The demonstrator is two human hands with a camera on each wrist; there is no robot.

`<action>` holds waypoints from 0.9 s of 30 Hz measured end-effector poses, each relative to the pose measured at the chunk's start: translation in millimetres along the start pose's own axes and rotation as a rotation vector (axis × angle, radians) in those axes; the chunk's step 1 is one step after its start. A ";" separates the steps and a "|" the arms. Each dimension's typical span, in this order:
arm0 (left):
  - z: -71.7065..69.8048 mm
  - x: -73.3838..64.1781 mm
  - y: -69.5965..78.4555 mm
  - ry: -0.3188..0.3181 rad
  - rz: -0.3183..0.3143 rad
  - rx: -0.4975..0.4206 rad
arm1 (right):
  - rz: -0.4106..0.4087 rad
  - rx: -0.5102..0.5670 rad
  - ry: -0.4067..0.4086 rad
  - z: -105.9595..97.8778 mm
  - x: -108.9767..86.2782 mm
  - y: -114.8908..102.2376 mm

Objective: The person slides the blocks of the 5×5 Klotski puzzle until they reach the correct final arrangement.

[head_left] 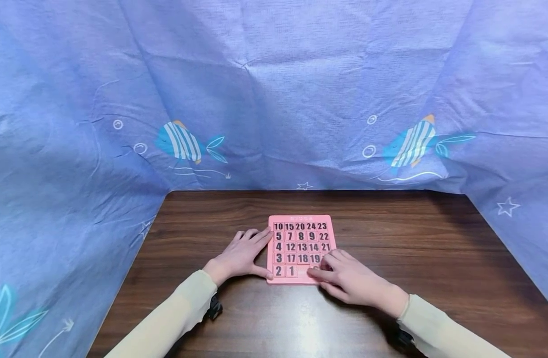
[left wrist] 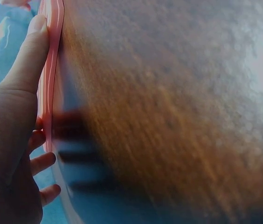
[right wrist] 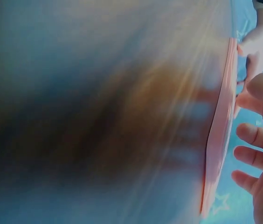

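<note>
A pink sliding number puzzle [head_left: 282,219] lies flat on the wooden table, with black numbers on its square tiles. Its top row reads 10, 15, 20, 24, 23. Along its left edge rests my left hand [head_left: 240,253], fingers spread at the upper side and the thumb [left wrist: 33,51] at the near left corner. My right hand [head_left: 352,278] is over the near right corner, a fingertip touching the bottom row beside a gap right of the 1 tile [head_left: 292,271]. It partly covers the 6 tile and hides the corner tiles. In the right wrist view its other fingers [right wrist: 252,156] are loosely bent.
The dark brown wooden table [head_left: 202,214] extends around the puzzle on all sides. A blue cloth [head_left: 274,99] printed with striped fish hangs behind the table and at both sides. Black wrist cameras [head_left: 214,307] sit under the pale sleeves.
</note>
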State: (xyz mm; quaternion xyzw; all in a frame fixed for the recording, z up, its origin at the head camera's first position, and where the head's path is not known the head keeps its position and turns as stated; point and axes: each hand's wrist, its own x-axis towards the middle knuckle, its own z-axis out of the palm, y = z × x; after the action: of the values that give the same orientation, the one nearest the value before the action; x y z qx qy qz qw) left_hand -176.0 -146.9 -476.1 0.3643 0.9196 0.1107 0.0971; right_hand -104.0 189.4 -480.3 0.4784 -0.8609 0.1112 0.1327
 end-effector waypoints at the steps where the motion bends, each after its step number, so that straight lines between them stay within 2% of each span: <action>1: 0.7 0.2 -0.5 0.000 0.000 0.003 | 0.012 0.001 -0.001 -1.6 -4.3 1.4; 7: 3.3 1.0 -2.2 0.004 0.002 0.010 | 0.041 0.001 -0.001 -5.0 -19.3 5.9; 21: 3.0 0.2 -0.8 0.003 -0.003 0.007 | -0.033 -0.058 -0.009 4.9 2.7 -3.1; 27: 2.8 0.4 -0.3 -0.009 -0.012 0.009 | -0.008 -0.048 0.007 4.5 -1.7 -2.8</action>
State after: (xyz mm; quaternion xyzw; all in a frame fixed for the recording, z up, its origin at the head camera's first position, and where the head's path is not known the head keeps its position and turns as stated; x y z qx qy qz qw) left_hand -175.7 -146.5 -479.0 0.3598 0.9217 0.1044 0.1004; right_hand -101.2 187.9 -484.9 0.4783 -0.8608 0.0914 0.1477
